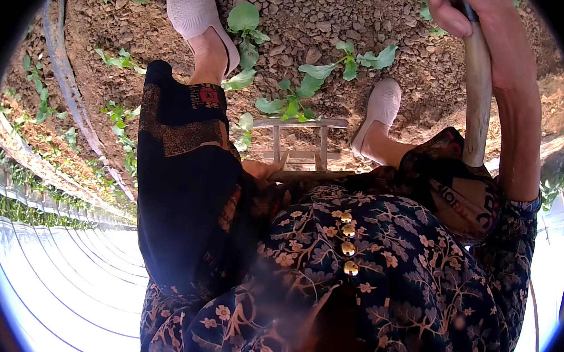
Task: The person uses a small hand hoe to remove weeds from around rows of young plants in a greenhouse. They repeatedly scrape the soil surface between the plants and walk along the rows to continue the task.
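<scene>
At the upper right, my right hand is closed around the smooth wooden handle of a hand tool. A dark metal collar shows near my fingers, while the tool's head lies beyond the top of the view. Between my legs stands a low wooden stool with slatted legs. My left hand, partly covered by my dark trouser leg, grips the near left end of the stool. Just past the stool grow young leafy seedlings in dry, crumbly soil.
My feet in pale knit shoes are set apart among the plants. More seedlings grow near the left shoe. A flat drip hose runs along the left. Beyond it rises the ribbed plastic wall of a greenhouse.
</scene>
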A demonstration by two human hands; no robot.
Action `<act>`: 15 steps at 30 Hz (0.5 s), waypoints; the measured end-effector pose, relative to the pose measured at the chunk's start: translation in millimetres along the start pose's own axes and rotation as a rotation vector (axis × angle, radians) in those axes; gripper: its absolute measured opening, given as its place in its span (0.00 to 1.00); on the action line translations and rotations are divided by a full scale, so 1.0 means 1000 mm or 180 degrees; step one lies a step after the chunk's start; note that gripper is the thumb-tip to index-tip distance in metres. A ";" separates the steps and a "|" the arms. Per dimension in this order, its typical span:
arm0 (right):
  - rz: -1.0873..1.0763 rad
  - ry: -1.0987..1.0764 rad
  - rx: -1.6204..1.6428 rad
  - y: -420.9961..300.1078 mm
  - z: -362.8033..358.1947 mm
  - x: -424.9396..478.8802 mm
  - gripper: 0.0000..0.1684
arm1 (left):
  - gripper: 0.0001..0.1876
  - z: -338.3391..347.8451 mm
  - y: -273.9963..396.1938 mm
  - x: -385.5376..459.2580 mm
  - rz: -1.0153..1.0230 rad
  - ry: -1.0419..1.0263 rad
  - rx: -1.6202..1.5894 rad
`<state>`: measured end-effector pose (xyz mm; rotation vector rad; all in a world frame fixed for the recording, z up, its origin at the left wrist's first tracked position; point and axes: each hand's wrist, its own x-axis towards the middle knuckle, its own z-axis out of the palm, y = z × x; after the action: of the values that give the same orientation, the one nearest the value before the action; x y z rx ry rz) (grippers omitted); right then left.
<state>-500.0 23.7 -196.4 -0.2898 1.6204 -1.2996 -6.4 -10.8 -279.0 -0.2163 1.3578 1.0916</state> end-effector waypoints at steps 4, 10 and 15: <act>0.0478 0.0226 0.0145 0.011 -0.003 -0.011 0.19 | 0.15 0.001 -0.010 0.001 -0.0018 0.0070 0.0009; 0.0084 0.0226 -0.0003 -0.010 0.001 -0.030 0.18 | 0.14 -0.015 -0.031 0.001 -0.0040 0.0328 -0.0009; 0.0235 0.0171 0.0106 -0.044 -0.005 -0.050 0.17 | 0.14 -0.044 -0.070 -0.005 -0.0281 0.1082 -0.0589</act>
<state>-497.2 44.0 -132.7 -0.1746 1.6376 -1.2863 15.2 -80.6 -317.7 -0.6150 1.5299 1.1412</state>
